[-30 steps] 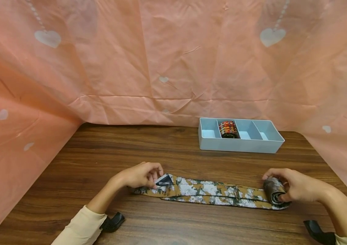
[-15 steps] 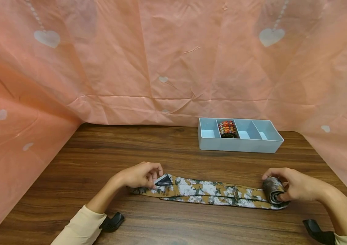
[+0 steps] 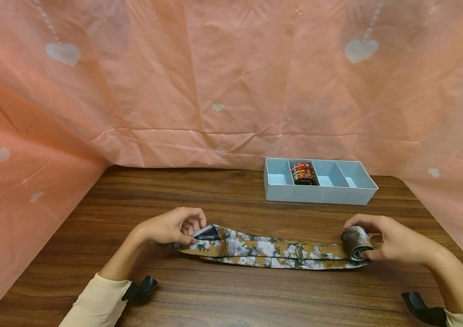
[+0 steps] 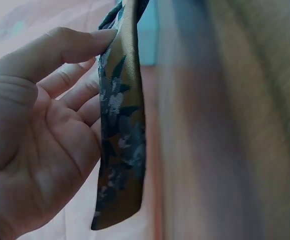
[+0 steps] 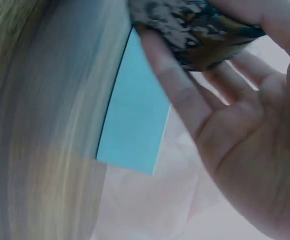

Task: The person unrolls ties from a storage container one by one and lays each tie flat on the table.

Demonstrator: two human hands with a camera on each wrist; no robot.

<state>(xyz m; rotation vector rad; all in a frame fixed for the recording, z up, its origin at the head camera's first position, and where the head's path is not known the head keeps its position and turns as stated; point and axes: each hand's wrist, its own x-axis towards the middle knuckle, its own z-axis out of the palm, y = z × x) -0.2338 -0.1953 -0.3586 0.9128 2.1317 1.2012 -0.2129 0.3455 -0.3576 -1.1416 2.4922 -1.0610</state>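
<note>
A mustard necktie [image 3: 264,248] with white flowers and dark leaves stretches across the table in two layers, its right part wound into a roll [image 3: 354,240]. My left hand [image 3: 170,227] pinches the wide end between thumb and fingers, where the dark lining shows. In the left wrist view, the tie's tip [image 4: 120,200] hangs below the thumb. At the other end, my right hand [image 3: 399,240] grips the roll, thumb at the near side and fingers at the far side. The right wrist view shows patterned cloth [image 5: 195,30] between those fingers, partly cut off by the frame.
Behind the tie stands a pale blue divided box [image 3: 317,194] on the brown wooden table [image 3: 166,190]. A red patterned roll [image 3: 304,173] sits in its second compartment from the left. Peach curtains [image 3: 231,91] with white hearts enclose the back and sides.
Both hands have shifted left and slightly away from the body, taking the necktie along. The tie's left end has lifted a little. Box and red roll stay put.
</note>
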